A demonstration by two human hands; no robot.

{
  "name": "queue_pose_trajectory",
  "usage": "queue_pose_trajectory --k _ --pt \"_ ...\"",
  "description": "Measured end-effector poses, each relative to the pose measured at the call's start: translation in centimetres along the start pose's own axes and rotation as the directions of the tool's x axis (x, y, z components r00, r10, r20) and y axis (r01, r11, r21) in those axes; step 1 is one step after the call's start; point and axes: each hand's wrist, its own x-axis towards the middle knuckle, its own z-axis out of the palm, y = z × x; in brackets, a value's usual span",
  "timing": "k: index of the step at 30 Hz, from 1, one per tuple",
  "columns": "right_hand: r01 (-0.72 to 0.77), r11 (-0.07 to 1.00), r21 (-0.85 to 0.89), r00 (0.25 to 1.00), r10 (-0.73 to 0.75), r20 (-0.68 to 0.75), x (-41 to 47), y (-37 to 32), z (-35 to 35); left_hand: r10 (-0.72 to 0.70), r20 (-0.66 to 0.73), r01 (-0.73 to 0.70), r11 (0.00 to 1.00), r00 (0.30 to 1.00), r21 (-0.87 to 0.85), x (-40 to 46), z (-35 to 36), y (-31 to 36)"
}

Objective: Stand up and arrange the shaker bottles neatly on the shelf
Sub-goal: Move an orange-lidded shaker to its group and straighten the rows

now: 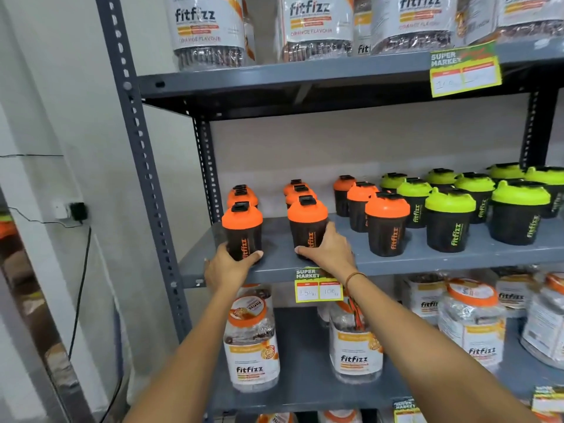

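Left hand (227, 265): gripping the front-left orange-lidded shaker (242, 230), standing upright at the shelf (427, 257) edge.
Right hand (328, 250): wrapping the neighbouring orange-lidded shaker (307, 225), also upright.
Gap: both are sitting directly ahead, well apart.

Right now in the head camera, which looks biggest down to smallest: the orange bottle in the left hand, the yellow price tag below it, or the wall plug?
1. Orange bottle in the left hand
2. Yellow price tag
3. Wall plug

The plug is much smaller.
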Motion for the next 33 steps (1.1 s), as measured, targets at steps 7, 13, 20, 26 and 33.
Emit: queue_pose_trajectory --k 7,13,20,26,33 --pt "-0.030 0.999 0.036 0.999 0.031 -0.019 0.4 0.2 -0.4 0.045 0.000 -0.045 0.999 0.999 -0.028 0.0 0.1 -0.5" --pt "-0.007 1.000 0.014 1.000 0.008 -0.010 0.3 0.7 -0.8 0.047 -0.007 -0.047 0.999 0.999 -0.027 -0.2 0.0 -0.3" --pt "0.015 1.000 -0.026 1.000 -0.015 -0.017 -0.1 1.4 -0.9 0.047 -0.006 -0.047 0.998 0.999 -0.037 0.0 0.2 -0.5" --pt "0.022 0.999 -0.026 1.000 -0.023 -0.016 -0.2 1.5 -1.0 0.032 0.003 -0.032 0.999 0.999 -0.042 0.0 0.1 -0.5" --pt "0.056 0.998 -0.021 0.998 -0.056 0.006 -0.3 1.7 -1.1 0.032 -0.010 -0.032 0.999 0.999 -0.036 -0.3 0.1 -0.2"
